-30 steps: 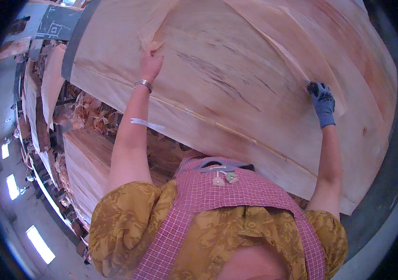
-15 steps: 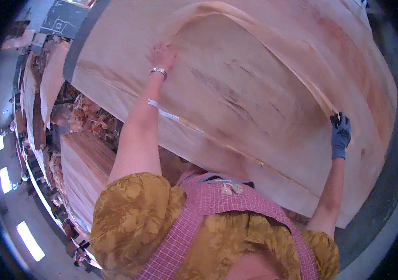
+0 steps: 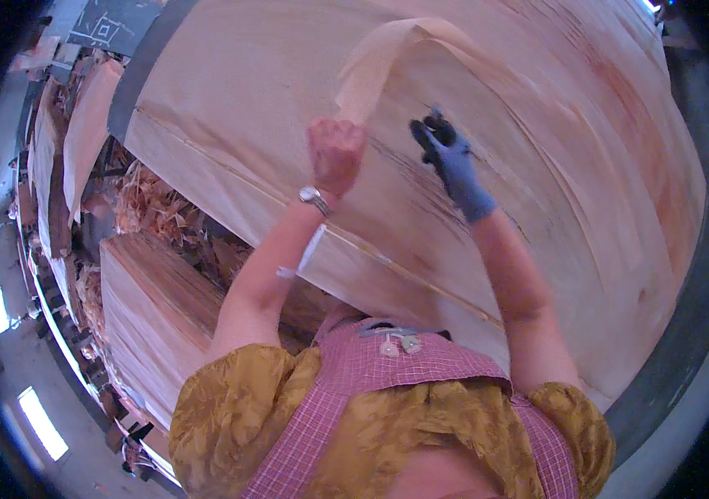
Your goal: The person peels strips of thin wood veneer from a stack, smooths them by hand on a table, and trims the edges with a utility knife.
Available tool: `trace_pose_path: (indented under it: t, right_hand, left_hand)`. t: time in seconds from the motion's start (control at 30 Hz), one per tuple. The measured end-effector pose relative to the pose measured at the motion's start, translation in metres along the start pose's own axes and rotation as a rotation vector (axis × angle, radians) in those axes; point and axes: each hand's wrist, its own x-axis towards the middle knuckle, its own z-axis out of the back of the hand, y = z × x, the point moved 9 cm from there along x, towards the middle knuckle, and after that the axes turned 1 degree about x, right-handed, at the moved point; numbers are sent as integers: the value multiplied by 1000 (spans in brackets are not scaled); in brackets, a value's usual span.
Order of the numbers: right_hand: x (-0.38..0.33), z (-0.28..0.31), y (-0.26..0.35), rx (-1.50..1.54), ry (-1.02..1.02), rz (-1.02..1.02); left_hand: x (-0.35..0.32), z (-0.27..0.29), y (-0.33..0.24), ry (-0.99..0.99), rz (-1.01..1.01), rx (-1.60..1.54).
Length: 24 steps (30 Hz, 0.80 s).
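Observation:
A broad sheet of thin wood veneer (image 3: 562,166), pale tan with reddish streaks on its far right, spreads out in front of me. My left hand (image 3: 337,155), bare with a wristwatch and a white band on the arm, is closed in a fist. From it a lifted, narrow strip of veneer (image 3: 375,71) rises and bends over to the right. My right hand (image 3: 447,154), in a blue-grey glove with black fingers, is over the dark-streaked middle of the sheet. Its fingers are partly curled but apart, with nothing seen between them.
A dark grey table edge (image 3: 679,333) curves along the right side and shows again at the upper left. At left stand a stack of veneer sheets (image 3: 155,308) and a heap of torn veneer scraps (image 3: 155,204). Another stack (image 3: 51,166) lies beyond.
My right hand has let go of the raised veneer edge at the right and moved left. My left hand has gone from flat to a fist, nearer me. The bulge in the veneer has flattened.

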Motion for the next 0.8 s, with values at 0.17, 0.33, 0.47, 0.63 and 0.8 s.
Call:
trace_pose_path:
  t: [0.17,0.33,0.47,0.63,0.8]
  right_hand:
    - [38,-57,-41,349,152,-175]
    - [15,-50,-45,395,213,-242]
    - [8,-44,-38,430,236,-216]
    - [6,-39,-48,542,229,-198]
    - [3,-38,-49,617,289,-208]
  left_hand:
    - [-11,20,14,-38,214,-464]
    - [-36,-83,78,152,646,-907]
    - [-23,-121,65,430,766,-1433]
    - [-17,-124,59,668,712,-1300]
    - [-31,-113,31,956,815,-1487]
